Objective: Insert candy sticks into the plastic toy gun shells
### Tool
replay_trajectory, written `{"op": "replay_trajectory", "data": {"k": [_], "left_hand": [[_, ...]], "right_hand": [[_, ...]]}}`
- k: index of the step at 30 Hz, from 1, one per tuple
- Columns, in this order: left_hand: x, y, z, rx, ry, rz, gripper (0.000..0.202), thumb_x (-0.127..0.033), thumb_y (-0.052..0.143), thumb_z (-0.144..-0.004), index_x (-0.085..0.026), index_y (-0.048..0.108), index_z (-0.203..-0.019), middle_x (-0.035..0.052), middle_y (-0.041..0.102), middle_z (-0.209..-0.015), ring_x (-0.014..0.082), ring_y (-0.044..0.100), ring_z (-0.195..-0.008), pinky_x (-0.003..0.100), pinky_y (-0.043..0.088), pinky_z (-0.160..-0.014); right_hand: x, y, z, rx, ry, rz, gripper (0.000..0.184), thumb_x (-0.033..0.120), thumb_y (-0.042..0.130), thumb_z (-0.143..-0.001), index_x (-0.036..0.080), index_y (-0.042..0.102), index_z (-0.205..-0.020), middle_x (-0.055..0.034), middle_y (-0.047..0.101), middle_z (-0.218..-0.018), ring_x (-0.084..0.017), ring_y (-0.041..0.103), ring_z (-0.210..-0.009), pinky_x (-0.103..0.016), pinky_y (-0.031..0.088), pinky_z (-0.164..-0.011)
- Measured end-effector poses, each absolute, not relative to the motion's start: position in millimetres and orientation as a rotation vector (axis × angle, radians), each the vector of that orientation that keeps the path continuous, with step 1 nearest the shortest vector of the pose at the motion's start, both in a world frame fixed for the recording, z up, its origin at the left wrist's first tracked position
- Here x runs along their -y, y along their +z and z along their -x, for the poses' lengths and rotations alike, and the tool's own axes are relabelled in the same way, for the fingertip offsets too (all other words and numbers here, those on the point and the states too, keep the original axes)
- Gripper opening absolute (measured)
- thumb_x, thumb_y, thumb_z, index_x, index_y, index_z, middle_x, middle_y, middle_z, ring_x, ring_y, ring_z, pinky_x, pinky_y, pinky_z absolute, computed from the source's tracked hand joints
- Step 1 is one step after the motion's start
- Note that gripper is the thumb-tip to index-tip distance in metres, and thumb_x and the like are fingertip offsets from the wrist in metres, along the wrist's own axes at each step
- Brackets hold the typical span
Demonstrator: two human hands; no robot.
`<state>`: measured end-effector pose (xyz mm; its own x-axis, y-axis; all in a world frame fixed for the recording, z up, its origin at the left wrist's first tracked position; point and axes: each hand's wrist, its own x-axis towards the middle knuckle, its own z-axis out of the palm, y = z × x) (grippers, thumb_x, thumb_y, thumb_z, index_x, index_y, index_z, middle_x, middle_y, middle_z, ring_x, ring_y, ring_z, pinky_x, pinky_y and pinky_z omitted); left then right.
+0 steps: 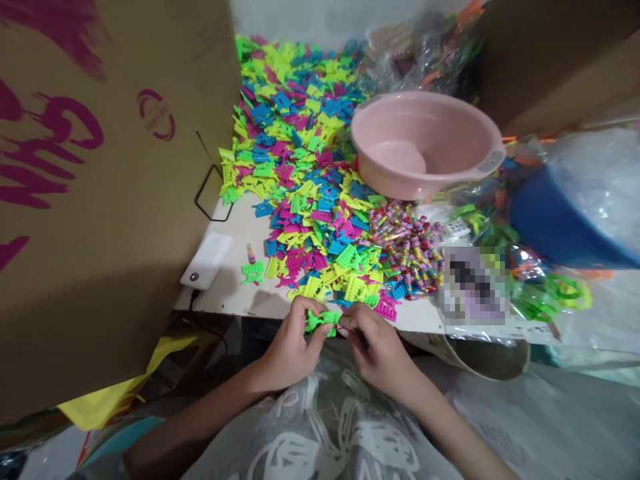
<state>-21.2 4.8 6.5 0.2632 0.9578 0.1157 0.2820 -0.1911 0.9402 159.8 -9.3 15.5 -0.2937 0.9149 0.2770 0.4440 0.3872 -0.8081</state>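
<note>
At the table's front edge, my left hand pinches a bright green plastic toy piece between thumb and fingers. My right hand meets the piece's right end, fingers closed around something small and mostly hidden. Just beyond both hands spreads a big heap of similar plastic pieces in yellow, green, blue and pink. Right of it lies a pile of small colourful tubes. Off to the left, one green piece lies apart, with a single small tube behind it.
A pink basin stands behind the tubes. Right of it are a blue container and bagged green pieces. A large cardboard box walls off the left, beside a white power bank with a cable. A bucket sits below the edge.
</note>
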Motion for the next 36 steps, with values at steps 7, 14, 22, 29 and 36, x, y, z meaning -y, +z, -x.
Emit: {"op": "replay_trajectory", "data": {"k": [7, 14, 22, 29, 36], "left_hand": [[-34, 12, 53, -1.321, 0.794, -1.566, 0.014, -0.027, 0.061, -0.084, -0.024, 0.048, -0.088, 0.0006, 0.061, -0.087, 0.0179, 0.061, -0.084, 0.028, 0.047, -0.075], [-90, -4, 130, -2.01, 1.007, -1.976, 0.013, -0.021, 0.043, -0.092, -0.024, 0.045, -0.08, 0.0101, 0.065, -0.115, 0.0232, 0.059, -0.115, 0.036, 0.046, -0.096], [-103, -51, 113, -2.115, 0.607, -2.182, 0.028, -0.019, 0.044, -0.091, -0.016, 0.069, -0.1, 0.0177, 0.061, -0.13, 0.0341, 0.059, -0.115, 0.048, 0.047, -0.096], [-100, -44, 132, -2.238, 0.396, -2.228, 0.032, -0.011, 0.042, -0.085, -0.009, 0.07, -0.099, 0.0254, 0.061, -0.127, 0.0396, 0.055, -0.12, 0.056, 0.045, -0.097], [-107, -71, 107, -1.863, 0.515, -2.153, 0.05, -0.016, 0.046, -0.083, -0.006, 0.057, -0.13, 0.0255, 0.049, -0.146, 0.04, 0.04, -0.14, 0.058, 0.035, -0.114]], "right_hand": [[-1, -10, -163, 1.77, 0.795, 1.274, 0.019, 0.027, 0.057, -0.095, 0.024, 0.053, -0.113, -0.0101, 0.063, -0.111, -0.025, 0.061, -0.105, -0.04, 0.051, -0.088], [-4, -39, -213, 1.787, 0.363, 1.508, 0.014, 0.033, 0.053, -0.097, 0.023, 0.058, -0.106, -0.0101, 0.063, -0.103, -0.028, 0.06, -0.099, -0.042, 0.049, -0.085], [7, -51, -217, 1.954, 0.206, 1.624, 0.015, 0.024, 0.048, -0.094, 0.022, 0.062, -0.1, -0.0113, 0.065, -0.106, -0.028, 0.061, -0.094, -0.043, 0.046, -0.078], [16, -53, -236, 1.934, 0.149, 1.758, 0.016, 0.022, 0.046, -0.096, 0.022, 0.061, -0.101, -0.0106, 0.064, -0.102, -0.028, 0.059, -0.092, -0.041, 0.043, -0.074], [22, -50, -234, 1.936, 0.102, 1.8, 0.018, 0.022, 0.046, -0.098, 0.022, 0.061, -0.106, -0.0109, 0.064, -0.104, -0.028, 0.057, -0.092, -0.04, 0.042, -0.074]]}}
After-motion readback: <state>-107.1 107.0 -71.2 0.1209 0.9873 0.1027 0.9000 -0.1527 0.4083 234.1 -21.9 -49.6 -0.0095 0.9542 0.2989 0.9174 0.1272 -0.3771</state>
